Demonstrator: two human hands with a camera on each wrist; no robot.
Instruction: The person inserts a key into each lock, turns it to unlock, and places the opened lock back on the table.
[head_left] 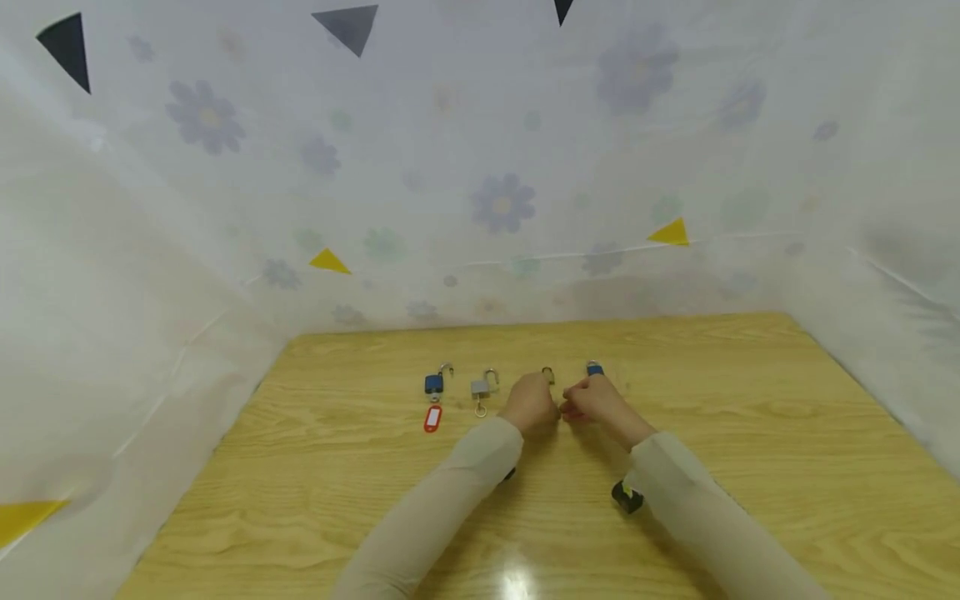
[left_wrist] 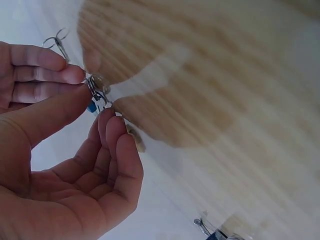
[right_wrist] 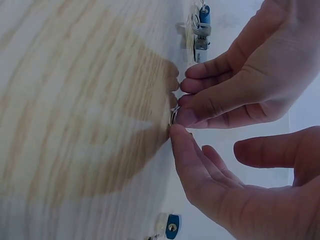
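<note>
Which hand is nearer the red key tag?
Left. The left hand is just to the right of the red key tag; the right hand lies farther right, beyond the left hand.

head: bench (head_left: 750, 433) viewed from above, facing forward-down, far | wrists: aimed close along the bench | shared: key ring (left_wrist: 94, 84) between both hands' fingertips

Four padlocks are ranged in a row on the table (head_left: 750, 433): first padlock (head_left: 434, 382) at 9 o'clock, second padlock (head_left: 482, 387) beside it, third padlock (head_left: 549, 374) behind the left hand (head_left: 529, 403), fourth padlock (head_left: 595, 367) at 3 o'clock, behind the right hand (head_left: 594, 405).
</note>
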